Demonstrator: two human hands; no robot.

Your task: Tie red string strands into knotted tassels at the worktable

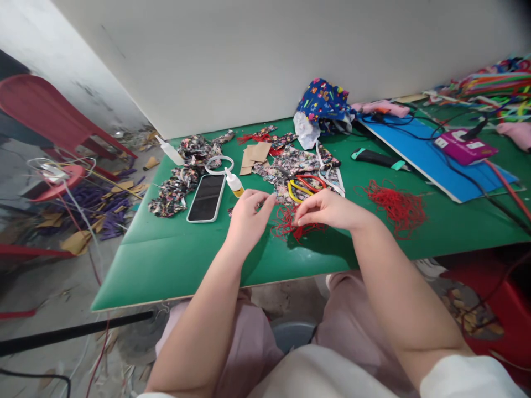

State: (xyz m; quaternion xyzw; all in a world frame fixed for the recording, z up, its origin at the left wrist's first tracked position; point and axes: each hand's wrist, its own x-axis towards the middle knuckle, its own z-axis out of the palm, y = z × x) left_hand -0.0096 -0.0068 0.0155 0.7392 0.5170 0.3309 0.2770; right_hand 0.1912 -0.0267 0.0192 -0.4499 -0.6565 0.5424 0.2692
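My left hand [251, 215] is over the green tabletop, thumb and fingers brought together in a pinch. Whatever may be between its fingertips is too small to make out. My right hand [326, 210] has its fingertips pinched at a tangle of red cord [297, 232], seemingly on a strand of it. Just behind my left hand stands a small white glue bottle [234, 182] with a yellow label. Behind my right hand, yellow- and red-handled pliers [299, 190] lie on floral fabric pieces [296, 160].
A phone [206, 198], a white ring [219, 164], bunched floral fabric [170, 193] and another white bottle [170, 151] lie left. At right are a second red cord pile [396, 207], a utility knife [379, 159], a blue board [418, 155] and a purple packet [464, 146].
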